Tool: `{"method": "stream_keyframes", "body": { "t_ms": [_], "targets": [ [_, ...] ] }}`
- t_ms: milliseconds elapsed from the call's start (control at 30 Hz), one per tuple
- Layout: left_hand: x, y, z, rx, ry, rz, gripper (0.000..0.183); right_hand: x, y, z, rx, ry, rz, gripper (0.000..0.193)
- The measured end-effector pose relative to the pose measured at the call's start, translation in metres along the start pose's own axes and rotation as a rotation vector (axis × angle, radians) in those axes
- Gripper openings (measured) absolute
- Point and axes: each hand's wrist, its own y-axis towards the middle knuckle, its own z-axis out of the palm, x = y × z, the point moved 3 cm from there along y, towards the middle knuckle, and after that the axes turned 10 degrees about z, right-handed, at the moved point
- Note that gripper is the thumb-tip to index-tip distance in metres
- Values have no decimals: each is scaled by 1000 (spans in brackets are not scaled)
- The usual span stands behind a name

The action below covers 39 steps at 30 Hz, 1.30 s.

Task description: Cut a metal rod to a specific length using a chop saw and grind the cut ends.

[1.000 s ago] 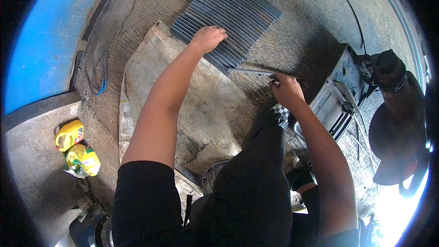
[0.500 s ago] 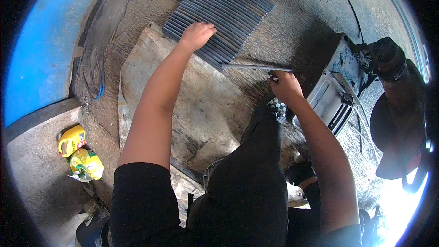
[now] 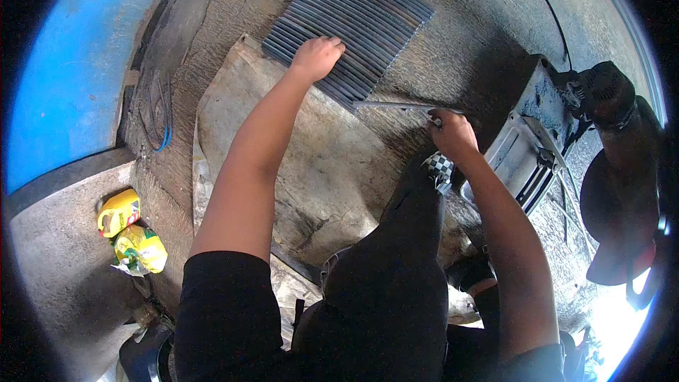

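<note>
Dark metal rods [image 3: 375, 18] lie side by side on the ground in a tight panel, ahead of me. Over the panel's near left part rests my left hand [image 3: 318, 58], its fingers bent down onto the rods and pressed together; the fingertips are hidden. To the right, my right hand [image 3: 454, 134] is closed round a thin grey metal bar [image 3: 396, 105]. This bar runs left from the hand, and its far end meets the panel's near corner. A small dark and silvery piece shows by my right thumb, too small to name.
A stained sheet [image 3: 297, 163] covers the ground before me. At right stand a chop saw [image 3: 612, 99] and its grey metal base [image 3: 520, 148]. A blue panel [image 3: 78, 78], a yellow jug [image 3: 120, 212] and a yellow-green bag [image 3: 140, 249] are at left. Cables [image 3: 164, 134] lie about.
The whole view has shifted slightly, so everything appears a little further right. Both hands keep nearly the same place on the rods and the bar.
</note>
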Motion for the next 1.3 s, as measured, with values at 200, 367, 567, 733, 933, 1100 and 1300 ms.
{"method": "stream_keyframes", "body": {
  "t_ms": [200, 367, 567, 733, 933, 1100, 1300],
  "targets": [
    [0, 1, 1, 7, -16, -38, 21, -6, 15, 9, -184, -172, -124, 38],
    [0, 2, 2, 7, -31, -33, 22, -9, 25, 19, -231, -316, -188, 34],
    [-4, 2, -1, 7, -20, -93, 28, -8, 29, 12, -258, -200, -309, 33],
    [-33, 3, -23, 281, 9, -187, 37, 1, 1, -18, -317, 101, -291, 23],
    [-156, 40, -109, 99, -1567, -98, 31, 3, -76, -73, -426, 657, -46, 21],
    [-231, 52, -200, 34, -2022, -163, 24, -2, -158, -109, -583, 827, -137, 29],
    [-282, 28, -284, 22, -1623, -106, 22, -98, -227, -61, -1114, 1341, 273, 31]
  ]
}}
